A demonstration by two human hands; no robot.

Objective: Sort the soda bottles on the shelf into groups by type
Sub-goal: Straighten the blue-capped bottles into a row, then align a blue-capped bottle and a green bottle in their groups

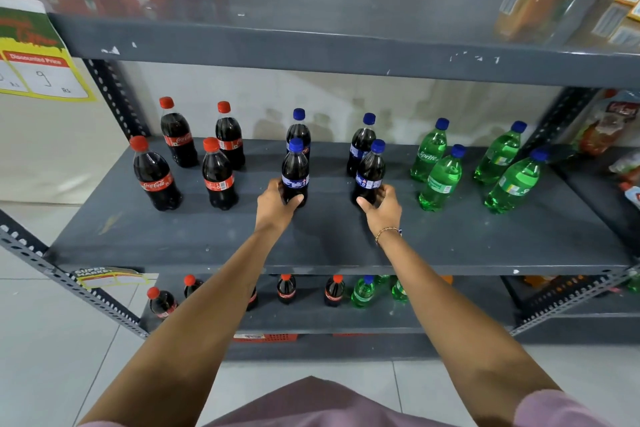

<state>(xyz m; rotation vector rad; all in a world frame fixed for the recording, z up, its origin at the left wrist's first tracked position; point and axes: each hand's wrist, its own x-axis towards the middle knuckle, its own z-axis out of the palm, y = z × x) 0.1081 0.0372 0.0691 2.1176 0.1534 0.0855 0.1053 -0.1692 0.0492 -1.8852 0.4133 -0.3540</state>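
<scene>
Both hands reach onto the middle shelf point(311, 246), and each one is wrapped around the lower body of a dark bottle with a blue cap: the left hand point(275, 204) closes on the front-left blue-cap bottle point(295, 172), the right hand point(382, 206) on the front-right blue-cap bottle point(370, 173). These two stand in the centre of the shelf, each with another blue-cap bottle just behind it point(298, 130) point(362, 144). To the left of this centre group, well apart, stand four red-cap cola bottles point(218, 177); to the right of it, four green bottles point(441, 178). The sorting looks nearly complete to me. The risk, as I judge it, is in the close spacing: the right-hand bottle is almost touching the one behind it, so a push backward could tip that rear bottle. A sideways move to the right could also knock the nearest green bottle, which is near. The grips are low on the bottles, so a quick slide may make the tops swing and fall.
</scene>
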